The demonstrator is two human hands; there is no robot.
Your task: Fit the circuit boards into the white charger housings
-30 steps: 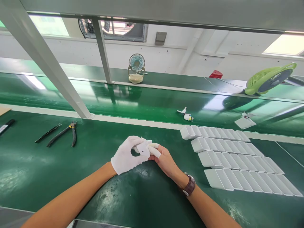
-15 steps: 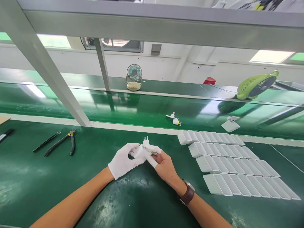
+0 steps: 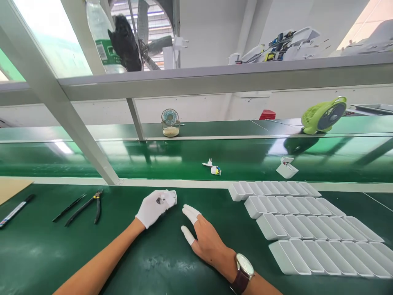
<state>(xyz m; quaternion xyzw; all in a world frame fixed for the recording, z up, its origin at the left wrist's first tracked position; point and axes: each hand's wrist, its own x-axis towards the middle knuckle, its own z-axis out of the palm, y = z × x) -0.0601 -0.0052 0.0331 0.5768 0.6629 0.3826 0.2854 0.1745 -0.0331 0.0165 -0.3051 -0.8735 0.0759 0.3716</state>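
Observation:
My left hand (image 3: 153, 208), in a white glove, is closed round a small white plug adapter (image 3: 171, 198) and rests on the green bench (image 3: 123, 246). A short way to its right my right hand (image 3: 204, 237) lies on the bench with nothing in it. Its thumb and forefinger wear white finger cots and are spread apart, and a brown-strapped watch sits on the wrist. Several rows of white plastic shells (image 3: 303, 223) lie to the right of both hands.
Black pliers (image 3: 89, 205), tweezers (image 3: 69, 207) and a marker pen (image 3: 15, 211) lie at the left. On the conveyor belt (image 3: 184, 157) behind the bench lie a small plug part (image 3: 212, 167) and a white piece (image 3: 286, 168). Two desk fans stand beyond. A slanted metal post (image 3: 67, 119) rises at the left.
My hands have come apart. The left one keeps the white adapter and has moved slightly left and away from me; the right one has let go and dropped flat. The camera has tilted upward.

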